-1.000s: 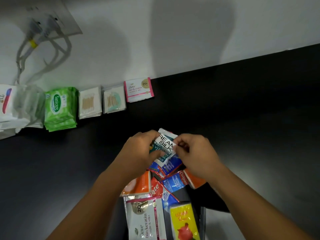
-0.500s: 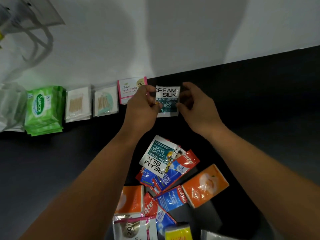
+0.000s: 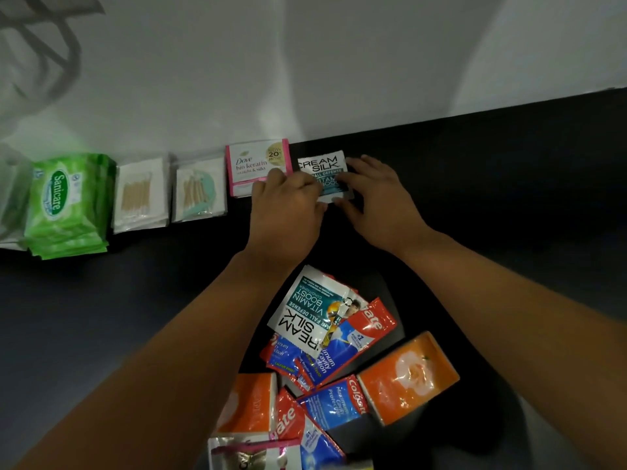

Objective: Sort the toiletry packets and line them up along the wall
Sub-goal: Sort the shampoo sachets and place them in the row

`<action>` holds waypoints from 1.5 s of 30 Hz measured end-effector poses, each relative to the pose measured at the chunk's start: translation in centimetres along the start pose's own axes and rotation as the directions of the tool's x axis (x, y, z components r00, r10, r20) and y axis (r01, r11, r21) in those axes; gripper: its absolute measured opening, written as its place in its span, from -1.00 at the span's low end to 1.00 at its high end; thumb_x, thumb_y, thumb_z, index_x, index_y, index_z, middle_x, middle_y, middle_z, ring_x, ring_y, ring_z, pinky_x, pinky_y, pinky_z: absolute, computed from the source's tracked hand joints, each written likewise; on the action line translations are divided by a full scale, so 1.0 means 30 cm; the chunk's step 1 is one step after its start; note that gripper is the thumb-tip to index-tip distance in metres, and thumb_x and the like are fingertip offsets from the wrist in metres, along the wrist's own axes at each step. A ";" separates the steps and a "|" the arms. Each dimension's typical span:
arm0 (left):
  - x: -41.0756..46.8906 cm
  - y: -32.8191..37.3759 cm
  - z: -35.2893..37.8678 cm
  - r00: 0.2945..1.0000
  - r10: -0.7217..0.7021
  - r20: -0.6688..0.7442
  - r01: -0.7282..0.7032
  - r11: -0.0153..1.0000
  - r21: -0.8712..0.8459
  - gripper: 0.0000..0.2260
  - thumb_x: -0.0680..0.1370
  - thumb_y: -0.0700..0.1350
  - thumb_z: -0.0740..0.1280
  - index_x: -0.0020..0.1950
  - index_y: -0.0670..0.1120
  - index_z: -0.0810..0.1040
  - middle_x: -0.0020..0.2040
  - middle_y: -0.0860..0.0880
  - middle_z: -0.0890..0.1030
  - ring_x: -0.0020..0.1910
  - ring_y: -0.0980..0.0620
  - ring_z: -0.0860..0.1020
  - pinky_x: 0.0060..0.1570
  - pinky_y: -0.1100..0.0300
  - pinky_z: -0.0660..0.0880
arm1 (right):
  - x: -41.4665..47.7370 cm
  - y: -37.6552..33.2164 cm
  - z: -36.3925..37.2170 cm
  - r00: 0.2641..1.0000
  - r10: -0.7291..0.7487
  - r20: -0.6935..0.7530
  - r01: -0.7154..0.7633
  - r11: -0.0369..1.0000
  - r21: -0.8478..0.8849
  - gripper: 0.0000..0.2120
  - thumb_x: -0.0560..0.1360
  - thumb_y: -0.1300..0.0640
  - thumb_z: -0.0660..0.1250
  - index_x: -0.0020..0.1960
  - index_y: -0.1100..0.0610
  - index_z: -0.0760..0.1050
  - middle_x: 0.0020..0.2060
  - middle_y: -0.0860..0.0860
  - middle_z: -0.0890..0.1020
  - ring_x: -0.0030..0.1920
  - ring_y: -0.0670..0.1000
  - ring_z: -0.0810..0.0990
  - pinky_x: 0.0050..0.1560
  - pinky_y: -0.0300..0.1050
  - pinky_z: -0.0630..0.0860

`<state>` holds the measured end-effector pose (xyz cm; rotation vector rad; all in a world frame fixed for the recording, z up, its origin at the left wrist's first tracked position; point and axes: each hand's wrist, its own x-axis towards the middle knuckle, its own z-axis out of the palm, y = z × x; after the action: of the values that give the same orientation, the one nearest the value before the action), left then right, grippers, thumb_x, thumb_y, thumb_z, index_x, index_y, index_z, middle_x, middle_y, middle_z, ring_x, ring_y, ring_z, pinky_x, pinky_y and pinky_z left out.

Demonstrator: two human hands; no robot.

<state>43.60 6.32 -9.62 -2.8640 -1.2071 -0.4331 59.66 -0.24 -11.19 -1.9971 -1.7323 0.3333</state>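
In the head view, a row of packets is seen on the black counter (image 3: 509, 184) at the foot of the white wall (image 3: 305, 62): a green Sanicare wipes stack (image 3: 66, 201), two cotton bud packets (image 3: 140, 195), then a pink Dove packet (image 3: 254, 164). A Cream Silk packet (image 3: 322, 164) is set at the right end of the row, just beside the Dove packet. Its lower left part is covered by the left hand (image 3: 288, 205), whose fingers are bent down onto it; whether this grip pinches the packet cannot be told. Its right edge is touched by the right hand (image 3: 376, 198), whose grip is wide, the fingers fairly straight. Nearer the person, a loose pile is seen: a second Cream Silk sachet (image 3: 305, 313), Colgate sachets (image 3: 339, 361) and orange packets (image 3: 407, 378), overlapping.
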 end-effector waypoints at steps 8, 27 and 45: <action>0.069 -0.043 0.039 0.999 -0.039 0.033 0.036 0.995 0.093 -0.69 0.57 -0.03 0.29 0.25 -0.13 0.58 0.22 -0.05 0.57 0.19 -0.24 0.43 0.09 -0.07 0.32 | 0.111 0.011 0.019 0.998 -0.018 0.055 0.023 0.996 -0.089 -0.57 0.59 0.09 0.22 0.45 0.12 0.39 0.49 0.12 0.35 0.53 0.19 0.19 0.53 0.20 0.08; -0.177 -0.108 -0.183 0.918 0.088 0.387 0.129 0.855 -0.502 -0.56 0.45 0.12 0.48 0.32 0.12 0.55 0.21 0.19 0.51 0.13 0.19 0.43 0.14 0.20 0.42 | -0.160 -0.193 -0.143 0.960 0.153 0.233 -0.187 0.974 0.130 -0.82 0.59 0.03 0.28 0.14 0.01 0.58 0.07 -0.05 0.58 0.08 -0.06 0.53 0.11 -0.15 0.45; -0.264 -0.085 -0.219 0.794 0.139 0.591 0.127 0.914 -0.385 -0.12 0.30 0.20 0.57 0.53 0.18 0.22 -0.04 0.35 0.32 0.06 0.23 0.37 0.17 0.21 0.38 | -0.340 -0.293 -0.091 0.942 0.190 0.276 -0.173 0.981 -0.084 -0.55 0.34 -0.21 0.50 0.10 -0.06 0.44 0.01 -0.14 0.54 0.05 -0.10 0.47 0.06 -0.06 0.48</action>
<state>34.87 1.84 -5.56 -3.5302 -1.2877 0.3390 51.61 -9.93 -5.73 -2.2488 -1.7408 0.6672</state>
